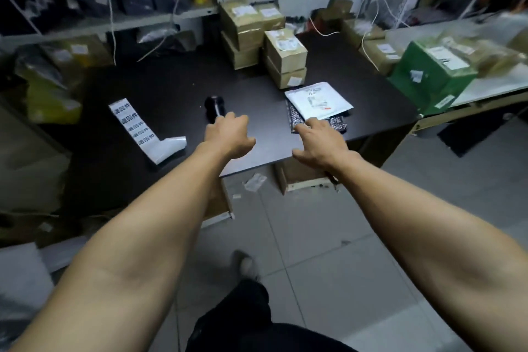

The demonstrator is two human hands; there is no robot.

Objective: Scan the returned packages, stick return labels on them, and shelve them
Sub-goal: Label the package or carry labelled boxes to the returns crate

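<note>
Black table (pixel 177 88): it is dark and flat, and the things lie on it.
Left hand (pixel 228 134): it reaches out over the table. Its fingertips are at the scanner. I cannot tell if they grip it or only touch it.
Scanner (pixel 215 107): small, black and a bit shiny. It lies near the middle of the table, just past the left hand.
Right hand (pixel 321 138): the fingers are spread wide and nearly straight. The fingertips are at the near edge of the dark package. It holds nothing.
Dark package (pixel 297 118): flat, with a black and white pattern. It lies on the right part of the table, under the white one.
White package (pixel 320 100): a flat white bag with a printed label. It lies on top of the dark package.
Label strip (pixel 137 128): a long white strip of return labels with black writing. It lies on the left part of the table, and its near end curls up.
Cardboard boxes (pixel 285 57): brown boxes stacked at the back of the table, with white labels on them.
Green box (pixel 431 77): it sits to the right, beside the table.
Shelves (pixel 171 17): behind the table, full of bags and parcels.
Floor (pixel 314 237): grey tiles, with a scrap of paper lying under the table edge.
</note>
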